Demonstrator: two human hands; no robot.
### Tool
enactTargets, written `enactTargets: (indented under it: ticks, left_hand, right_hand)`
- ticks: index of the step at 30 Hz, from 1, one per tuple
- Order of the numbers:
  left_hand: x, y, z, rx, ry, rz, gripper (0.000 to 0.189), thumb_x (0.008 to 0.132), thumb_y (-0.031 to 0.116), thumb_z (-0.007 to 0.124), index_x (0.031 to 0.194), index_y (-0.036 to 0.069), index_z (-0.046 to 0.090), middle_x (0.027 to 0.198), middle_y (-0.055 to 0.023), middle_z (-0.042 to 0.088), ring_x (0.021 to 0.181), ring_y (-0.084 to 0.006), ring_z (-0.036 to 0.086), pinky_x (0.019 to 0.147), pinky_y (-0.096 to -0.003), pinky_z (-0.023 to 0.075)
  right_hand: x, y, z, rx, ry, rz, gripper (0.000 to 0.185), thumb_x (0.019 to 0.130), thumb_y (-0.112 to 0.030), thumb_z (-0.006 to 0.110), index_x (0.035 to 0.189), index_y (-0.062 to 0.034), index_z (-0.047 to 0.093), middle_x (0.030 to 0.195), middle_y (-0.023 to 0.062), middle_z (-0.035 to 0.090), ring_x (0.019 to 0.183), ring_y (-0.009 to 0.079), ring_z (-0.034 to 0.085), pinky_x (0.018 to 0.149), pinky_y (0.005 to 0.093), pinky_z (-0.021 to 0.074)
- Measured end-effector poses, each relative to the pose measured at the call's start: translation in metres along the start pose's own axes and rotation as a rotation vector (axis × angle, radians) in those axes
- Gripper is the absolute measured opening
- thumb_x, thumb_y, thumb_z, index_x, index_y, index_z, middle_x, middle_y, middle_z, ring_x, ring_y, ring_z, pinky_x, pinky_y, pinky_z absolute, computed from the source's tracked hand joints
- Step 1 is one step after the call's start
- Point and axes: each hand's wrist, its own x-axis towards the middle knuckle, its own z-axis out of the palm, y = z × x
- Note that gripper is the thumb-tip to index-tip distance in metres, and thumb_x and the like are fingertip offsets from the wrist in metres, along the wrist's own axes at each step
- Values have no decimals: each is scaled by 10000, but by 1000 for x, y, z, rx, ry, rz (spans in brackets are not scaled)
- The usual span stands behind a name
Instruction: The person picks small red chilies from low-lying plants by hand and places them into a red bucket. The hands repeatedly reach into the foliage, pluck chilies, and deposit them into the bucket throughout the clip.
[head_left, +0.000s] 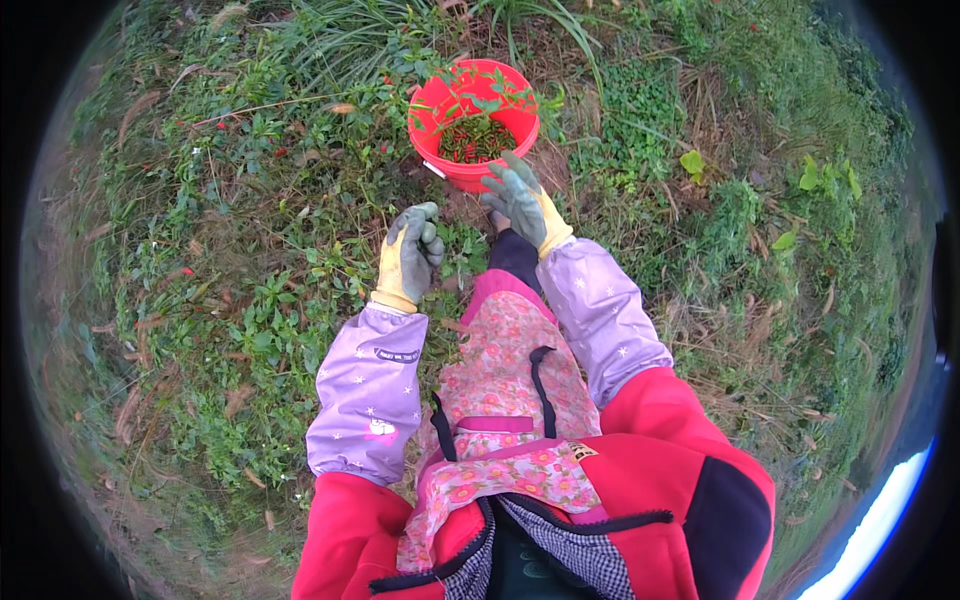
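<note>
A red plastic bucket (474, 180) stands on the ground ahead of me, with small red and green chili peppers (477, 141) in its bottom. My right hand (520, 201), in a yellow glove with a grey-green coating, is held by the bucket's near rim. Its fingers are stretched out and I see nothing in them. At this angle I cannot tell whether they touch the rim. My left hand (413, 253) wears a matching glove and is below and left of the bucket. Its fingers are curled in, with no object showing in them; the inside of the curl is partly hidden.
Leafy pepper plants (262, 330) with scattered red pods spread on the left. A leafy sprig (487, 97) overhangs the bucket's opening. Long grass blades (330, 45) grow behind, and dry grass (735, 382) lies to the right. My dark shoe and trouser leg (514, 255) are below the bucket.
</note>
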Motion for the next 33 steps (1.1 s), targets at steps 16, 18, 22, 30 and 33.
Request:
enactTargets:
  ticks: [16, 18, 22, 30, 33]
  left_hand:
    - [18, 11, 29, 150, 352, 263, 398, 922, 333, 584, 1186, 41, 527, 669, 47, 436, 499, -60, 401, 431, -213, 315]
    - [30, 9, 38, 201, 383, 377, 383, 906, 246, 617, 1223, 56, 518, 723, 22, 514, 497, -52, 443, 417, -208, 337]
    - [60, 8, 43, 504, 473, 779, 349, 868, 124, 650, 1193, 42, 554, 972, -69, 663, 896, -185, 628, 823, -280, 486]
    - [62, -11, 16, 934, 907, 567, 245, 913, 239, 552, 1041, 40, 616, 973, -149, 655, 880, -289, 629, 786, -359, 480]
    - [70, -21, 3, 944, 940, 506, 247, 912, 256, 549, 989, 34, 626, 908, -133, 657, 823, -254, 633, 731, -358, 485]
  right_hand:
    - [85, -15, 68, -686, -205, -5, 242, 865, -148, 644, 1085, -47, 636, 1083, 30, 640, 986, 110, 572, 858, 273, 465]
    - [85, -15, 67, -877, -304, -94, 243, 850, -112, 653, 1089, -76, 637, 1080, 40, 646, 964, 109, 588, 826, 284, 491]
    - [79, -17, 66, -932, -450, -32, 226, 837, -140, 629, 1056, -86, 625, 1035, 68, 642, 957, 177, 589, 843, 323, 474]
    - [86, -7, 63, -907, -496, 21, 230, 829, -182, 653, 1035, -85, 614, 1015, 48, 633, 968, 159, 583, 843, 330, 469]
    - [91, 4, 68, -961, -557, -193, 310, 819, -179, 670, 1103, -74, 601, 1046, 59, 629, 1003, 170, 588, 859, 330, 469]
